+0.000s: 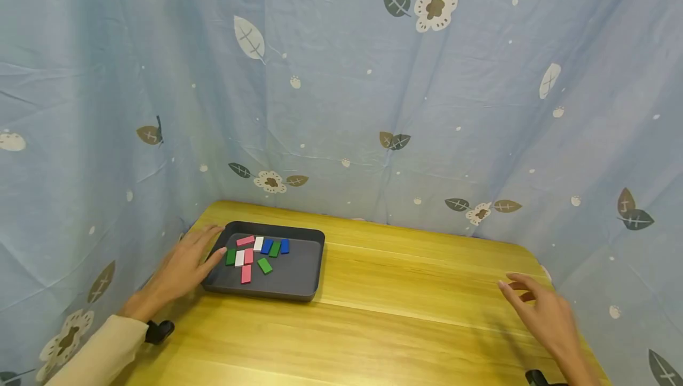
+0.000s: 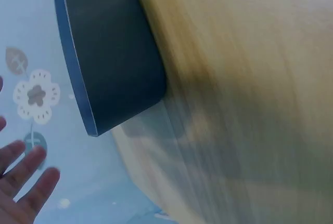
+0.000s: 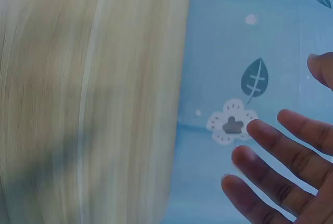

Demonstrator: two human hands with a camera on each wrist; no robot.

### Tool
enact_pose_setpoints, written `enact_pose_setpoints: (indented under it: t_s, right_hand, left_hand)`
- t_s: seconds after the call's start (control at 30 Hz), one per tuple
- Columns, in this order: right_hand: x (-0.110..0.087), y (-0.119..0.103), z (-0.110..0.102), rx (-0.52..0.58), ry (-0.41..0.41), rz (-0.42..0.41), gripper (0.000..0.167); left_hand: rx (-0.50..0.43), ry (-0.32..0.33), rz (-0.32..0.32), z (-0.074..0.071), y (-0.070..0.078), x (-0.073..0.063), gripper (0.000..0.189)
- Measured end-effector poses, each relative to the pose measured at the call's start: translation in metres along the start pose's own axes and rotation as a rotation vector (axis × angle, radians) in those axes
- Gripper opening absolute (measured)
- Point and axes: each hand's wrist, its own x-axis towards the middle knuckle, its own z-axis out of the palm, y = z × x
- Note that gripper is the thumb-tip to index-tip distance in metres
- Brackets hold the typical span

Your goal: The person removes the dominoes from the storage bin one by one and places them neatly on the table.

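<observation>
A dark grey tray (image 1: 299, 282) lies on the left part of the wooden table, with several small coloured tiles in it: pink (image 1: 246, 274), white (image 1: 258, 244), blue (image 1: 285, 246) and green (image 1: 264, 265). My left hand (image 1: 184, 264) is at the tray's left side, fingers spread and thumb over the rim. In the left wrist view the fingers of that hand (image 2: 23, 185) appear apart from the tray's wall (image 2: 114, 52). Far from the tray, my right hand (image 1: 546, 312) hovers over the table's right side with loosely bent fingers and nothing in them.
The yellow wooden table (image 1: 395, 291) has rounded back corners. Blue curtains (image 1: 341, 89) with leaf and flower prints hang close behind it and along both sides. A black wrist strap (image 1: 159, 332) shows beside the left sleeve (image 1: 101, 350).
</observation>
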Motion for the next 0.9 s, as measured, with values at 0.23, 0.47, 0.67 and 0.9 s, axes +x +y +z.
enact_pose_setpoints:
  t_s: [0.23, 0.47, 0.67, 0.9]
  right_hand:
    - [0.001, -0.008, 0.013, 0.112, -0.022, 0.001, 0.056]
    - [-0.001, -0.014, 0.036, 0.166, -0.06, -0.004, 0.051]
    - [-0.001, -0.02, 0.054, 0.22, -0.099, 0.016, 0.049]
    - [0.002, -0.028, 0.068, 0.263, -0.121, 0.029, 0.045]
  left_hand:
    - [-0.22, -0.031, -0.149, 0.004, -0.013, 0.004, 0.053]
    - [-0.349, -0.002, -0.226, 0.01, -0.028, 0.003, 0.052]
    - [-0.462, 0.026, -0.271, 0.013, -0.038, -0.002, 0.047]
    - [-0.542, -0.011, -0.259, 0.021, -0.047, -0.003, 0.046]
